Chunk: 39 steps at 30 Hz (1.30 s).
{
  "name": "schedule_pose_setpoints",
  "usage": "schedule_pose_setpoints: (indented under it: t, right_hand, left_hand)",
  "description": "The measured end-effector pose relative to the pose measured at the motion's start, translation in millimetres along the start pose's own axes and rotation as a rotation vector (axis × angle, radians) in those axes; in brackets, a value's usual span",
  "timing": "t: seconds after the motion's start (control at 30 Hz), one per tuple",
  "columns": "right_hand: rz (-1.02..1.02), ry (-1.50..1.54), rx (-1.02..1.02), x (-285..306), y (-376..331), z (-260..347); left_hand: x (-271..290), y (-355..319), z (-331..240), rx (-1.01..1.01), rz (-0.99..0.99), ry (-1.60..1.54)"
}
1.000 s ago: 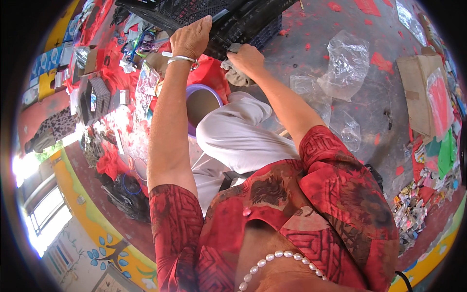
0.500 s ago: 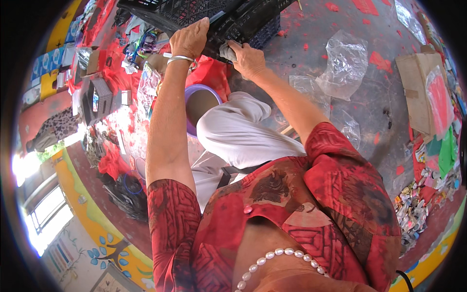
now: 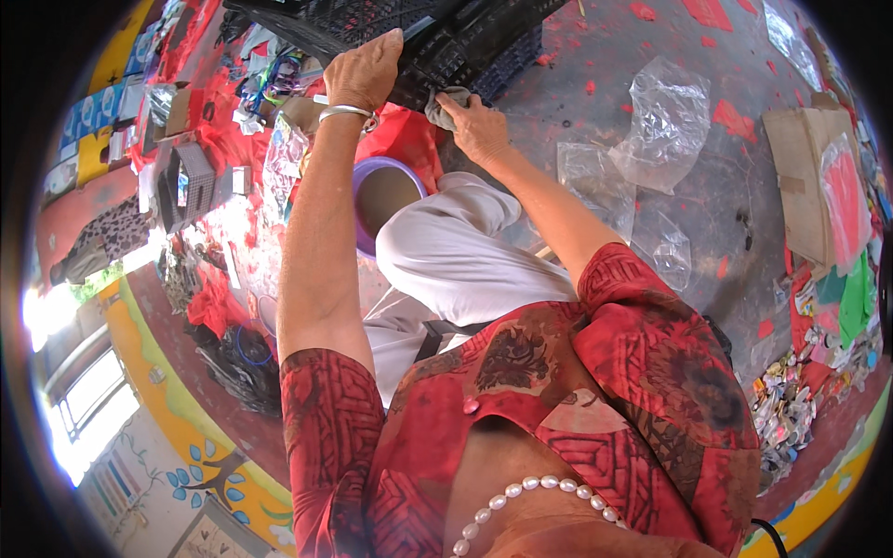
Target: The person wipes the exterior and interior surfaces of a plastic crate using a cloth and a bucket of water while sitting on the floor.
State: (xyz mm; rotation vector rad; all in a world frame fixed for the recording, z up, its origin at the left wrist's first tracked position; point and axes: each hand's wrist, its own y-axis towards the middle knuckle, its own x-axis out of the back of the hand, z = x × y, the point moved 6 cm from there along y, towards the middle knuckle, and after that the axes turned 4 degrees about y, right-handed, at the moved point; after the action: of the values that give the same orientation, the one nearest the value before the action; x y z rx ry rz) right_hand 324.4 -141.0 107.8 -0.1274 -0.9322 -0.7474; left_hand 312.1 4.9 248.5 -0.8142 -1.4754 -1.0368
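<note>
Left hand [image 3: 363, 70] clamped over black crate [image 3: 465, 42] edge; right hand [image 3: 476, 126] closed, pressing grey cloth [image 3: 443, 104] against crate.

The left hand [image 3: 365, 70], a silver bangle [image 3: 344, 112] on its wrist, grips the edge of a black plastic crate [image 3: 437, 42] near the top of the view. The right hand [image 3: 476, 126] presses a grey cloth [image 3: 445, 104] against the crate's side. Below them a purple bucket [image 3: 372, 177] stands beside the person's white-trousered knee. Clear plastic bags [image 3: 665, 116] lie on the grey floor [image 3: 595, 65] to the right, with flattened cardboard [image 3: 805, 177] further out
</note>
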Motion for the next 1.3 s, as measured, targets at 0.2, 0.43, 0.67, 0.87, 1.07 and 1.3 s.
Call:
schedule_pose_setpoints:
  t: [0.2,0.43,0.67,0.87,1.07,1.3]
  right_hand:
    - [0.103,0.014,-0.064,-10.7,-8.7,1.4]
    - [0.21,0.08,0.065,2.2,11.6,6.4]
    - [0.249,0.0,-0.003,31.9,-16.6,-42.9]
    - [-0.092,0.092,-0.029,44.0,2.9,12.9]
    - [0.067,0.001,0.002,0.6,-2.4,2.3]
    - [-0.14,0.164,-0.022,56.2,3.0,2.7]
  left_hand:
    - [0.8,-2.9,-3.7,0.038,0.035,-0.014]
    - [-4.5,0.0,6.6,0.003,0.007,-0.032]
    - [14.6,-6.6,3.8,0.078,0.053,0.001]
    - [10.9,-4.1,1.6,0.068,0.039,-0.005]
    - [0.9,-2.9,9.5,0.019,-0.005,-0.018]
    - [5.1,-3.5,1.7,0.025,0.032,0.029]
